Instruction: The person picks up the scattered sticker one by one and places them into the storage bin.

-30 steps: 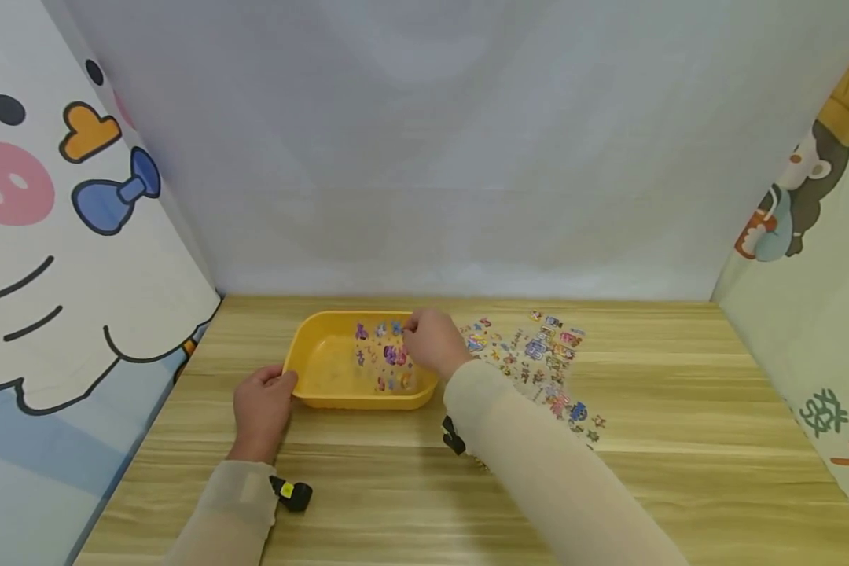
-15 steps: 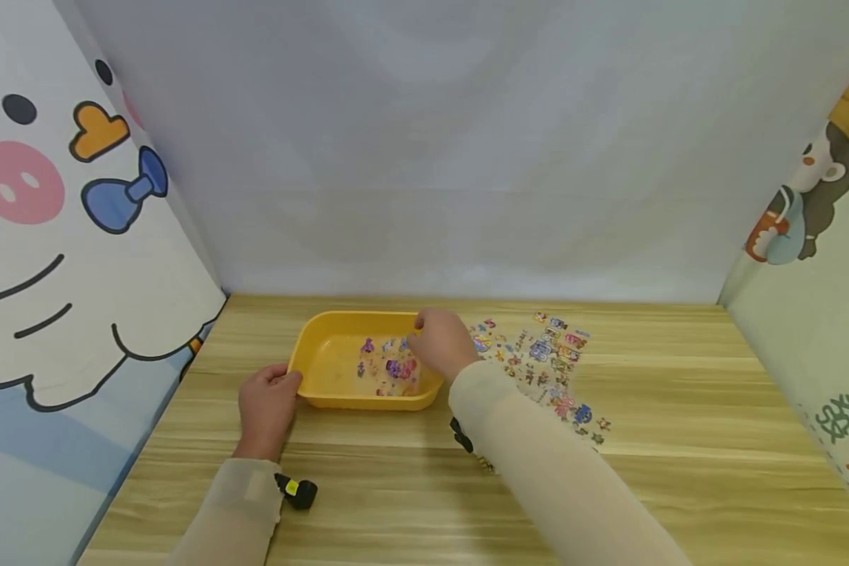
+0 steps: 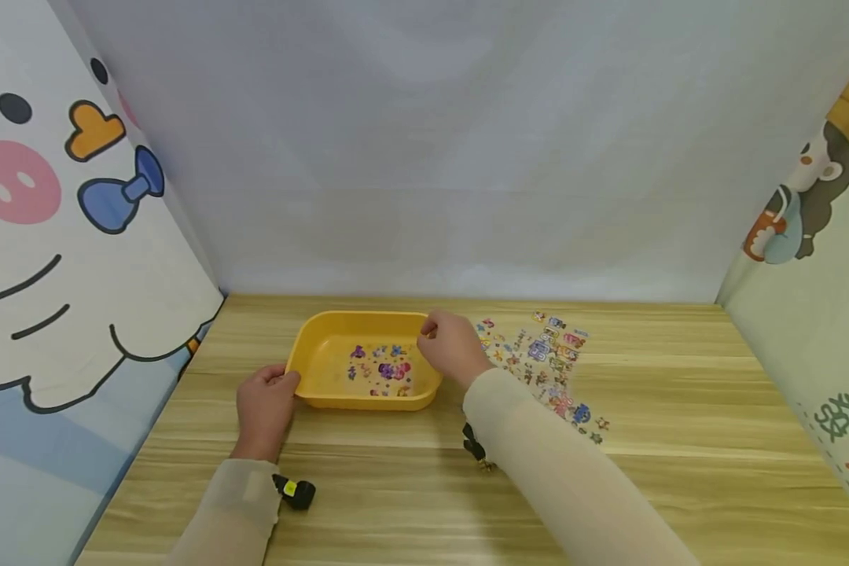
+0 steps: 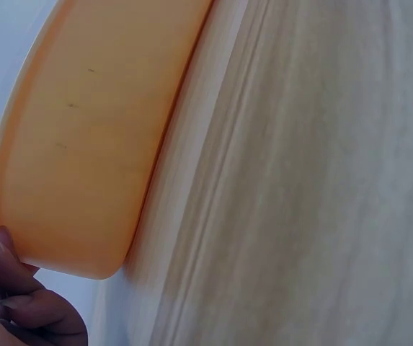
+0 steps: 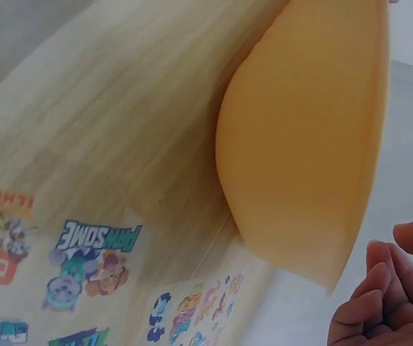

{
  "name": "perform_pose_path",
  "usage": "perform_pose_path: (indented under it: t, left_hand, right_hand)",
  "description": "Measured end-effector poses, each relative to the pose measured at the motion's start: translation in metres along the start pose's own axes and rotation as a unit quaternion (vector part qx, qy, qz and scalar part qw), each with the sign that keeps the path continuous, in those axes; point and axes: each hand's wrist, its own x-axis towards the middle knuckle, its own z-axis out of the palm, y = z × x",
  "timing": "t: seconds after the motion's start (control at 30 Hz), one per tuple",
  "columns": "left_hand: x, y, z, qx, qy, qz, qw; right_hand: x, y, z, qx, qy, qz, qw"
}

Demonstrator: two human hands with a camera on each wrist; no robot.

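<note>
Your left hand pinches the yellow tray at eight o'clock, your loosely curled right hand hovers empty at three, and the sticker sheet inside, toward four, looks light, flexible, best taken by an edge.

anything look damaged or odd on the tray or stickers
Little stands out: the yellow tray has a few small dark marks on its outside, in the left wrist view, perhaps scuffs or dirt. The stickers show no obvious damage.
</note>
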Motion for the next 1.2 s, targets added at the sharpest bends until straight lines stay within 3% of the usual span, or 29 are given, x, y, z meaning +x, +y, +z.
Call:
perform_pose_path:
  t: [0.2,0.7,1.07,1.2]
  left_hand:
    - [0.000,0.001,-0.001,0.001,-0.008,-0.007,0.9999]
    - [-0.003,-0.007,-0.021,0.000,-0.048,-0.002,0.9988]
    - [-0.004,-0.008,-0.021,-0.003,-0.044,0.002,0.9990]
    - [-0.003,-0.008,-0.020,0.000,-0.043,0.004,0.9991]
  right_hand:
    - [-0.008,0.009,-0.006,0.006,0.003,-0.001,1.000]
    - [-0.064,0.046,-0.031,0.013,0.043,0.069,0.997]
    - [-0.074,0.094,-0.052,0.021,0.073,0.121,0.990]
    - [-0.076,0.107,-0.057,0.014,0.088,0.119,0.989]
